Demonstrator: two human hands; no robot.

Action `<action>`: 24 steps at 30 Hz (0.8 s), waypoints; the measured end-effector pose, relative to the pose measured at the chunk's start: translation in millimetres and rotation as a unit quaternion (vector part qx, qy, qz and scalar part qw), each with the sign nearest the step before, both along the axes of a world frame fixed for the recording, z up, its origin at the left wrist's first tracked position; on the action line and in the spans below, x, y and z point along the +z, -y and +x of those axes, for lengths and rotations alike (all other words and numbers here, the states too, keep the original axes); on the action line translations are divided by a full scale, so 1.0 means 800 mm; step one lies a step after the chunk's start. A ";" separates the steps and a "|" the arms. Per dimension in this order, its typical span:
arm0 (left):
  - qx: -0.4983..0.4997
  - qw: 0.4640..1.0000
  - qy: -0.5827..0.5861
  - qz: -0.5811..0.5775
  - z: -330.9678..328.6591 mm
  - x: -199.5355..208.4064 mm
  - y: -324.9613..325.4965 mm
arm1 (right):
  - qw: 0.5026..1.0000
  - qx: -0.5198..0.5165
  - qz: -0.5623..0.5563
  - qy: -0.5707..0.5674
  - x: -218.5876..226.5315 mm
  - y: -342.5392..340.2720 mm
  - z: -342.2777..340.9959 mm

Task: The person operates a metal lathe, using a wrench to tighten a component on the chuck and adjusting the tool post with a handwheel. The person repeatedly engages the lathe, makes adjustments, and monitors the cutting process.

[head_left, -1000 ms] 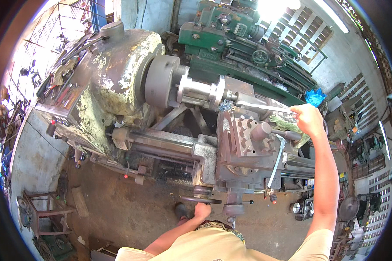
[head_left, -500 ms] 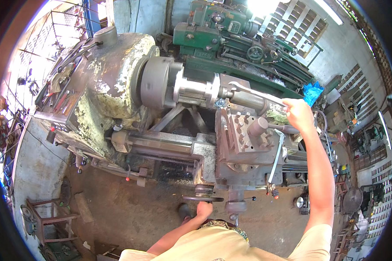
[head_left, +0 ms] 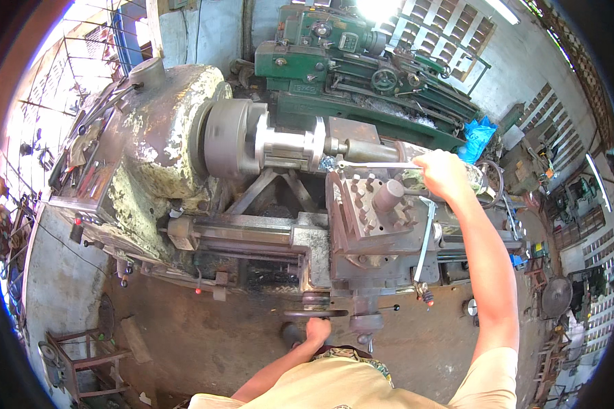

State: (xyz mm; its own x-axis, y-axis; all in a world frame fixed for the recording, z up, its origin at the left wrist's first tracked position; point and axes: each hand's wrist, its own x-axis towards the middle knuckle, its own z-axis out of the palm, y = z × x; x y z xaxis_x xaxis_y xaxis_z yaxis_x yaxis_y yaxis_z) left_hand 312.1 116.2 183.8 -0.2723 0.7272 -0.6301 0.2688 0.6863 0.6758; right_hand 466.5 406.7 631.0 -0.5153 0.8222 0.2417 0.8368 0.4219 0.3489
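Observation:
My right hand (head_left: 443, 174) is closed around one end of a long steel wrench (head_left: 382, 165). The wrench lies level over the tool post (head_left: 382, 204). Its far end is beside a tangle of bright metal chips (head_left: 328, 163). Just left of that, a shiny flanged metal workpiece (head_left: 286, 144) sits between the lathe chuck (head_left: 230, 138) and the tailstock quill (head_left: 368, 150). Low in front of me, my left hand (head_left: 317, 329) is closed at the near rim of the carriage handwheel (head_left: 314, 313). The fingers' undersides are hidden.
The lathe headstock (head_left: 164, 129) with worn paint stands at left, loose tools on its top. A slim metal lever (head_left: 426, 238) rises beside the tool post. Behind is a green lathe (head_left: 307, 65) and a blue plastic bag (head_left: 477, 136). A stool frame (head_left: 82, 361) stands lower left.
The wrench has come down and toward me from over the tailstock quill; its free end now points at the chips. My right hand moved with it. My left hand stays at the handwheel.

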 end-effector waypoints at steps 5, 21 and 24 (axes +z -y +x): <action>0.004 1.000 0.010 -0.010 -0.001 -0.006 0.002 | 1.000 -0.013 -0.019 -0.006 -0.015 -0.009 -0.026; 0.109 0.992 0.007 0.070 -0.031 -0.011 0.015 | 0.870 -0.232 -0.009 -0.434 -0.025 0.192 0.115; 0.126 0.987 -0.086 0.046 -0.036 -0.009 0.016 | 0.782 -0.236 -0.061 -0.574 -0.090 0.246 0.129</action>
